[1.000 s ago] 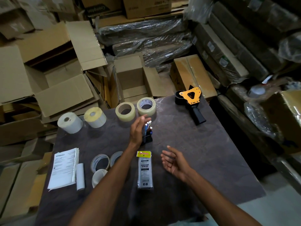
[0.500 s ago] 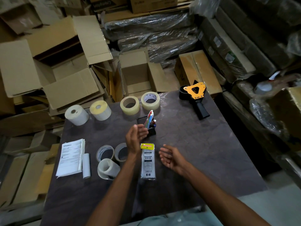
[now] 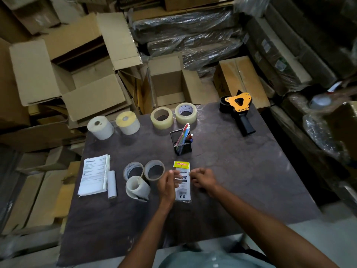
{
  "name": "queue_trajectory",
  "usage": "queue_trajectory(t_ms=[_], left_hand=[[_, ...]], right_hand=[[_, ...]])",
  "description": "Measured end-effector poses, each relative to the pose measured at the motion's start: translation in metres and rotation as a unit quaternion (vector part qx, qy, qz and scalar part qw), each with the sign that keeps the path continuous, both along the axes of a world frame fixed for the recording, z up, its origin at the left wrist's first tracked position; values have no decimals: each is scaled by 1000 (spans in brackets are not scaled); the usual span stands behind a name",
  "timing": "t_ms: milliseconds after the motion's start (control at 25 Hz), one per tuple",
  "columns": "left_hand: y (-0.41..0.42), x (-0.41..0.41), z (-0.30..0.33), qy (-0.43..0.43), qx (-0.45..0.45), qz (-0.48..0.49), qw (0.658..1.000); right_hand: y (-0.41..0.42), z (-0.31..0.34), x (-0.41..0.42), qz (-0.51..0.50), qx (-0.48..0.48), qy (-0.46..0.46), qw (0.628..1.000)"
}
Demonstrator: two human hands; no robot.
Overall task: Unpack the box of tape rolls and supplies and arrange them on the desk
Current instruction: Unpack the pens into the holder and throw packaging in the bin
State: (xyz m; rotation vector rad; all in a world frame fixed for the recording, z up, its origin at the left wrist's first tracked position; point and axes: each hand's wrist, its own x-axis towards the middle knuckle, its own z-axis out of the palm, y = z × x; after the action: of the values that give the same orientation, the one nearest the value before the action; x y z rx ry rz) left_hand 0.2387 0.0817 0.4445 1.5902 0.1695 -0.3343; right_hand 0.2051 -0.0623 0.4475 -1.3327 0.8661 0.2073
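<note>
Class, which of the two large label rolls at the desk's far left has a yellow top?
The right-hand paper roll, next to the clear tape; the other roll is plain white.

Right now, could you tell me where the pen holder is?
Mid-desk, the pen holder stands just before the two clear tape rolls, beyond the packet.

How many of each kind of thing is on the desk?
Clear tape rolls: 4
White label rolls: 2
Other rolls: 2
Tape dispenser: 1
Pen holder: 1
Paper stack: 1
Packet: 1
Total: 12
</note>
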Motion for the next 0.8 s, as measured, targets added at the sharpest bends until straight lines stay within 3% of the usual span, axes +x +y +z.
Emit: queue_trajectory(t_ms=[160, 400, 600, 800], left_hand=[[33, -20, -6, -39, 26, 37, 998], [75, -52, -7, -125, 95, 181, 971], [90, -39, -6, -53, 104, 284, 952], [94, -10, -7, -62, 180, 239, 952]], right_hand=[[5, -14, 18, 73, -146, -12, 986], [19, -22, 34, 145, -286, 28, 947], [30, -15, 35, 163, -327, 67, 928], [29, -16, 34, 182, -335, 89, 920]])
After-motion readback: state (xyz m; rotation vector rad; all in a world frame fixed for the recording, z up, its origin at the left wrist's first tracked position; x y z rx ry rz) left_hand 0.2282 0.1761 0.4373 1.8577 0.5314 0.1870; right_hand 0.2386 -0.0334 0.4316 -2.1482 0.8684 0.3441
